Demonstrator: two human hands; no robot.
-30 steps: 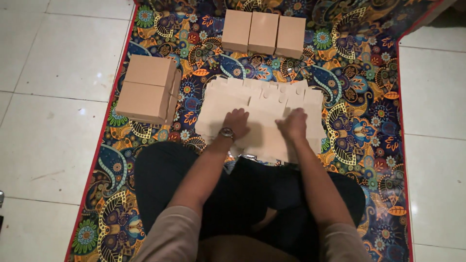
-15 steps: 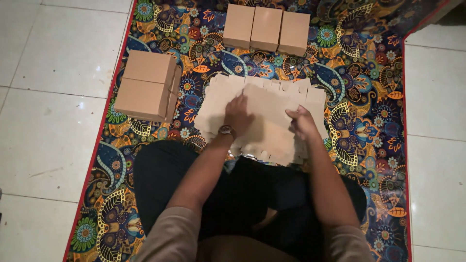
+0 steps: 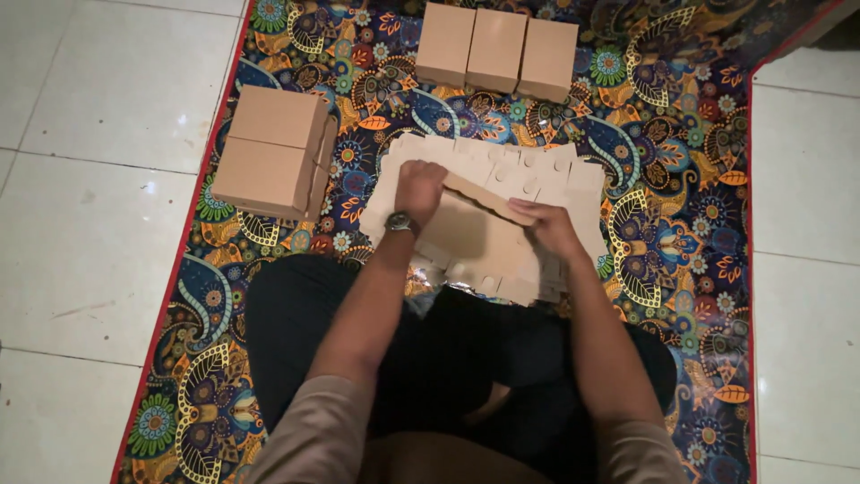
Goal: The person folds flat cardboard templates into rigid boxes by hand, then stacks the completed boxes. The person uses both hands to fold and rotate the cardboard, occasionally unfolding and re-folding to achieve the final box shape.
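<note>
Your hands are both on the top cardboard blank, lifting and folding it over the stack.

Your left hand (image 3: 419, 186) is closed on the blank's far edge, and your right hand (image 3: 548, 226) pinches its right side; the cardboard blank (image 3: 475, 235) sits tilted above the stack of flat blanks (image 3: 573, 179) on the patterned mat (image 3: 681, 179), just in front of your crossed legs. Press along the scored crease, not the flat panel, and keep both edges level so the tabs line up. The finished boxes (image 3: 497, 49) stand well apart.
</note>
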